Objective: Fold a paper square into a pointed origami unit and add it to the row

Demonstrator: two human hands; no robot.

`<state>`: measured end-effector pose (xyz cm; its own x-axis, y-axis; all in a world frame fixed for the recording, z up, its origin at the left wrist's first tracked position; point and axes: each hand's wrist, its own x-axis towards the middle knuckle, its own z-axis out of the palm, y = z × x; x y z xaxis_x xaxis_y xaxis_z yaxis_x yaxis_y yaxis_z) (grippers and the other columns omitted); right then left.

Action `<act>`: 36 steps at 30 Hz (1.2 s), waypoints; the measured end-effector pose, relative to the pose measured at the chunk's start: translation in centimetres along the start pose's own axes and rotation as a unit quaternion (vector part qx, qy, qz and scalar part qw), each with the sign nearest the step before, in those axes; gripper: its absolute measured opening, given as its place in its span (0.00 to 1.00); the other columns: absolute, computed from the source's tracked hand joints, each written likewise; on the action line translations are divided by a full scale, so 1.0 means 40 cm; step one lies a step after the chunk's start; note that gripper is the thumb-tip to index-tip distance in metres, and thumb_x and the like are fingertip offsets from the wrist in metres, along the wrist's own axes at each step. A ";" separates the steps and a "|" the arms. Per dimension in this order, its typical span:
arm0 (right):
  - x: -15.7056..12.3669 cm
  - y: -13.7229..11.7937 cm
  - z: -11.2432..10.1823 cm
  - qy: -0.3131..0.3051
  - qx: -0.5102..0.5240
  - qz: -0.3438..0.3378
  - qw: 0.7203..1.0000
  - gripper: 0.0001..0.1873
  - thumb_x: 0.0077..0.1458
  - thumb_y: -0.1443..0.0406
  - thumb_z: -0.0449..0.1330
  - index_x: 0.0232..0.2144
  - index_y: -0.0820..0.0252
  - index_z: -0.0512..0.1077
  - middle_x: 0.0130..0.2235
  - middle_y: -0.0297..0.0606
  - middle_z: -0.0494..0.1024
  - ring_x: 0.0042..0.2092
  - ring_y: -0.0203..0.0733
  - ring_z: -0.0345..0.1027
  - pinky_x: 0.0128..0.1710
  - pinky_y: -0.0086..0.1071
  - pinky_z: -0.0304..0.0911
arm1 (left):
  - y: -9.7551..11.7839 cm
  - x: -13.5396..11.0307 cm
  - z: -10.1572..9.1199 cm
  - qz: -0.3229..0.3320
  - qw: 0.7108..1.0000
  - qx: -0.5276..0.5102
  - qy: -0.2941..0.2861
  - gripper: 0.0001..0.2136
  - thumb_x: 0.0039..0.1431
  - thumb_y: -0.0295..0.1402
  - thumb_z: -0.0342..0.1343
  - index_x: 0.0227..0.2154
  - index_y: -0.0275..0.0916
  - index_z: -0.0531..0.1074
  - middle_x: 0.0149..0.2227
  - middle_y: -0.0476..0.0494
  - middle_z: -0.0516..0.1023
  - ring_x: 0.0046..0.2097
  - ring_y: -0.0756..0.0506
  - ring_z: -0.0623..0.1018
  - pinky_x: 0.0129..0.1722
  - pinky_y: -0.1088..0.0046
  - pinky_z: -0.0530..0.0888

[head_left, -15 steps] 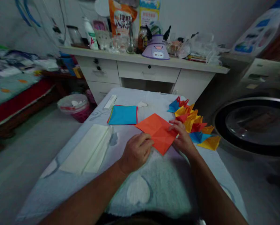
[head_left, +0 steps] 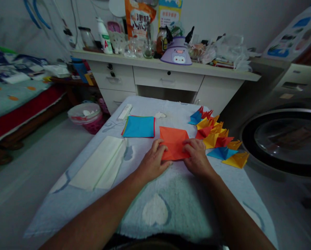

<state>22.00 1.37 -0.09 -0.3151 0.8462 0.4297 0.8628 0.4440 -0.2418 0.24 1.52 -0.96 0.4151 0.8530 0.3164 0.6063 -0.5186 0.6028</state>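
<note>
A creased sheet of orange-red origami paper (head_left: 174, 140) lies in front of me, its sides roughly square to my body. My left hand (head_left: 155, 158) grips its left side near the lower corner, thumb below and fingers bent over the edge. On the right side, my right hand (head_left: 196, 156) has its fingers curled onto the paper's edge. Behind and to the left rests a stack of coloured paper squares (head_left: 139, 126), blue on top with red and yellow edges showing. To the right stand several folded paper cranes (head_left: 215, 133) in red, yellow and blue.
The cloth-covered table (head_left: 142, 194) carries a folded white cloth or paper (head_left: 99, 163) at left and a white strip-shaped object (head_left: 125, 112) farther back. Beyond are a cluttered white desk (head_left: 168, 76), a lined waste bin (head_left: 86, 116) and a front-loading washing machine (head_left: 287, 139).
The orange-red paper has turned from a diamond position to a square-on one. Both hands have shifted to its left and right sides. The view has tilted slightly.
</note>
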 end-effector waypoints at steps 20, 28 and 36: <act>-0.006 -0.009 0.010 -0.112 0.044 -0.058 0.991 0.23 0.47 0.72 0.56 0.48 0.59 0.75 0.53 0.45 0.75 0.54 0.51 0.63 0.58 0.50 0.49 | -0.018 0.008 -0.037 0.021 0.980 0.192 -0.040 0.06 0.62 0.30 0.55 0.33 0.41 0.76 0.40 0.44 0.74 0.44 0.41 0.69 0.43 0.62 0.68; 0.001 0.002 -0.011 -0.115 0.108 -0.063 0.985 0.10 0.55 0.70 0.56 0.36 0.58 0.76 0.40 0.42 0.79 0.45 0.46 0.69 0.50 0.44 0.58 | -0.028 0.007 -0.059 0.010 0.976 0.202 -0.079 0.06 0.60 0.28 0.54 0.32 0.39 0.76 0.36 0.44 0.75 0.41 0.42 0.69 0.43 0.63 0.66; 0.000 0.015 -0.005 -0.112 0.166 -0.007 0.980 0.08 0.58 0.66 0.57 0.38 0.59 0.75 0.41 0.43 0.77 0.45 0.45 0.69 0.46 0.40 0.63 | -0.030 0.006 -0.069 0.004 0.979 0.184 -0.089 0.07 0.58 0.25 0.52 0.29 0.39 0.74 0.34 0.43 0.74 0.40 0.42 0.70 0.41 0.64 0.67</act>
<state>22.59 1.59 -0.05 -0.4372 0.8659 0.2429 0.6929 0.4965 -0.5229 -2.27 2.51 0.41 0.5131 0.8418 0.1677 0.7919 -0.5396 0.2859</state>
